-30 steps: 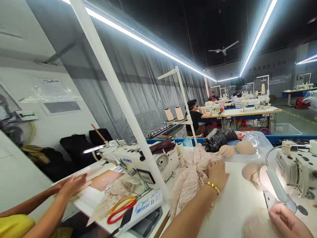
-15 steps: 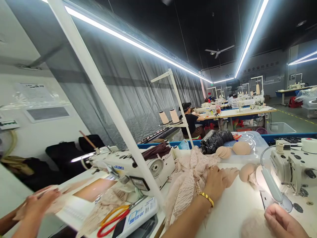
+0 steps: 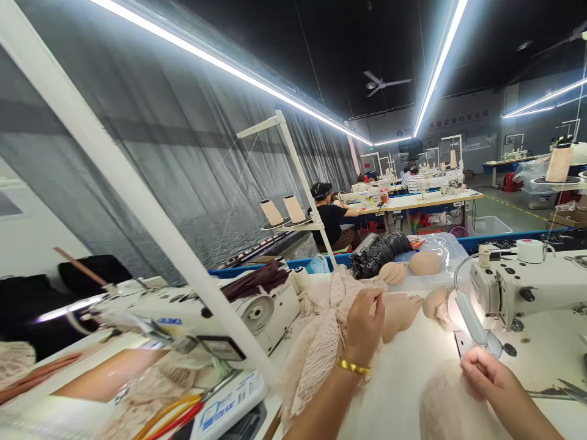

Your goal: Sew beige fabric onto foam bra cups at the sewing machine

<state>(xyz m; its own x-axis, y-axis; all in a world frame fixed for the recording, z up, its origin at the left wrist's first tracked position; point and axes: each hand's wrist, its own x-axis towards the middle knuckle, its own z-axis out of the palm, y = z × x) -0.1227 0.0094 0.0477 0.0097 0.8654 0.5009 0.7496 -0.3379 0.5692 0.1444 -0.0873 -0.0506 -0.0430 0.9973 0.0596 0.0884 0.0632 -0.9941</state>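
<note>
My left hand (image 3: 367, 321), with a gold bracelet at the wrist, is over the beige lace pile (image 3: 316, 348). Its fingers are curled and pinched together; what lies between them, if anything, is hidden. Just right of it are flat beige fabric pieces (image 3: 400, 315). My right hand (image 3: 490, 376) is closed at the edge of a sheer beige fabric piece (image 3: 443, 406) on the white table, below the lit needle area of the sewing machine (image 3: 518, 293). A moulded beige cup (image 3: 433, 304) lies left of the machine's lamp (image 3: 472, 318).
Another sewing machine (image 3: 270, 311) stands left, with a co-worker's hand (image 3: 41, 376) beyond it. A white pole (image 3: 137, 214) crosses the left side. Beige cups (image 3: 424, 263) and a black plastic bundle (image 3: 380, 253) rest by a clear bin (image 3: 444, 247). Scissors (image 3: 573, 391) lie at right.
The view has turned to the right. My left hand has drawn back and up from the fabric pieces, its fingers now pinched. My right hand stays near the needle area beside the sheer fabric.
</note>
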